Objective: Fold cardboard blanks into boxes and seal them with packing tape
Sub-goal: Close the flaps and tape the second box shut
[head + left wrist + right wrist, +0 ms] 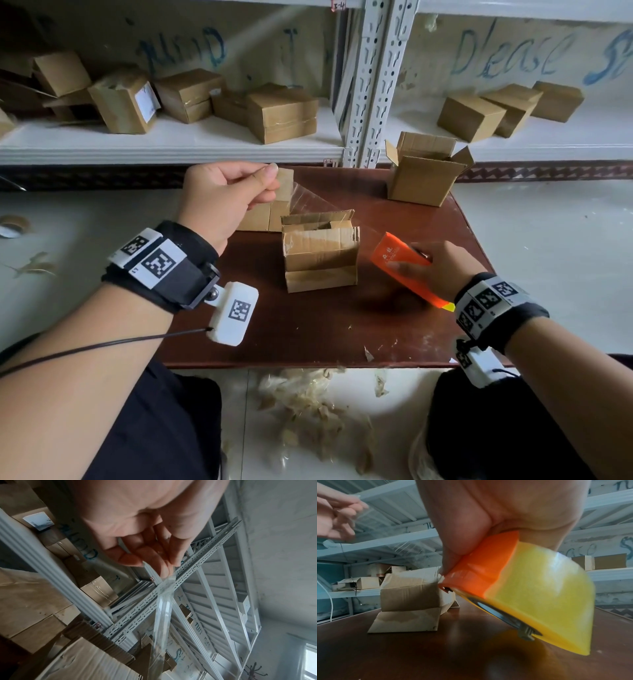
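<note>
The half-folded cardboard box [320, 255] stands near the middle of the brown table [308, 329], one flap lying flat on the tabletop toward the near edge, its top flaps not yet closed. A strip of clear packing tape [310, 198] stretches above it, from the left hand [222, 198], whose thumb and fingers pinch the free end over the far edge, down to the orange tape dispenser [407, 270] clenched in the right hand [442, 270] toward the right edge. To seal well, I judge the strip should stay taut and centred over the seam, and lowered flat (slack tape wrinkles). Another open box [424, 171] stands at the far right corner; finished boxes [281, 113] sit on the shelf [171, 144] behind.
</note>
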The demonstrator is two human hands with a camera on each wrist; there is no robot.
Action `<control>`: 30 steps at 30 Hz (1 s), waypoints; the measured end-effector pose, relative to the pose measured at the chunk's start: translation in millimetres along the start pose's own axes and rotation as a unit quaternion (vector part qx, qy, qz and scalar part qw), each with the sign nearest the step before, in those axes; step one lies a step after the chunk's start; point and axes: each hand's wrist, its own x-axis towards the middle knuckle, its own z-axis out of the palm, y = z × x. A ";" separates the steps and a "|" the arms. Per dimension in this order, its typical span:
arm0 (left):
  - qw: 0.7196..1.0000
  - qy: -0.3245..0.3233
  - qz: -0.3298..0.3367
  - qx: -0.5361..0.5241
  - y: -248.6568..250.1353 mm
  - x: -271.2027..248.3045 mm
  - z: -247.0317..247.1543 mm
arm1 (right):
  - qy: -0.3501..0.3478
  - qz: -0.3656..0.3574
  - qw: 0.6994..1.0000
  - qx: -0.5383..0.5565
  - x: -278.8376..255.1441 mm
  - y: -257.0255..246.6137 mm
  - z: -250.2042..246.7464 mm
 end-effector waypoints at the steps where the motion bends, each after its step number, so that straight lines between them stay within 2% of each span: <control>1: 1.000 -0.005 0.007 -0.004 1.2 0.0 1.9 | 0.003 0.001 1.000 -0.001 1.6 0.0 -0.1; 8: 0.997 -0.012 0.069 0.021 -3.6 5.1 4.5 | -0.012 0.009 1.000 0.014 5.8 2.1 -2.6; 17: 0.994 0.109 -0.003 0.007 -24.6 26.0 -10.6 | -0.042 -0.029 0.998 0.043 -7.1 4.4 -11.7; 20: 0.991 0.136 -0.008 0.007 -24.6 28.2 -14.6 | -0.047 -0.031 0.997 0.058 -13.7 4.7 -14.9; 25: 0.989 0.146 0.004 0.012 -15.5 21.8 -12.8 | -0.047 -0.027 0.997 0.061 -15.6 4.9 -14.9; 30: 0.994 0.105 0.018 -0.013 5.0 11.2 -12.1 | -0.025 -0.023 0.998 0.049 -9.8 3.9 -4.2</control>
